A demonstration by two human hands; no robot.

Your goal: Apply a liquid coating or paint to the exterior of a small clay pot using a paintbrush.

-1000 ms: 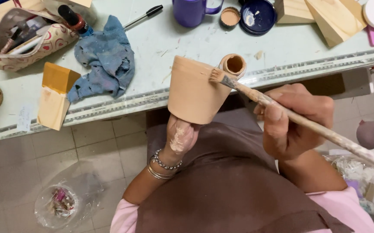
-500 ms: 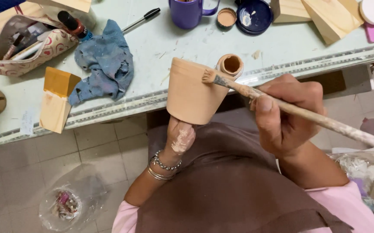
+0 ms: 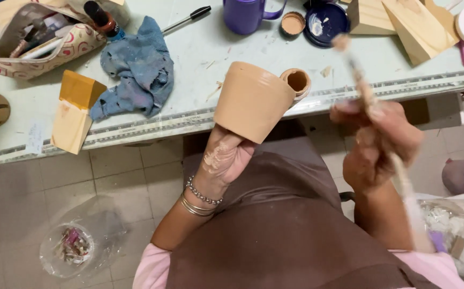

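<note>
Grip: left hand (image 3: pixel 225 160) is pushed up inside the pot (image 3: pixel 251 100), fingers hidden within it, so the pot sits on the hand like a cap; how the fingers press the wall cannot be told.
Right hand: right hand (image 3: pixel 379 142) is closed round the handle of a brush (image 3: pixel 361 80), blurred with motion, bristle end raised clear of the pot.
Pot: upside down, tilted, held in the air just in front of the table (image 3: pixel 200 59) edge, coated in tan paint.
Handling: looks like fired clay, so stiff, fairly light and likely to crack if dropped; the painted outside is probably wet, so holding from inside, as here, keeps fingers off it.
Paint jar: small jar (image 3: pixel 297 81) of tan paint just right of the pot, at the table edge.
Beyond the pot: purple mug (image 3: pixel 245 15), a round lid (image 3: pixel 293 23) and a dark blue dish (image 3: pixel 325 22).
Left of the pot: blue rag (image 3: pixel 135 67), a wood block (image 3: pixel 75 111) with a yellow top, a patterned pouch (image 3: pixel 39 40), a pen (image 3: pixel 186 18).
Right of the pot: pale wood blocks (image 3: pixel 403 24).
Surface: pale, paint-flecked table with a ruler strip along its near edge.
Room: tiled floor (image 3: pixel 130 176) below, with a clear bag (image 3: pixel 82 241) lying on it; brown apron (image 3: pixel 291 235) over the lap.
</note>
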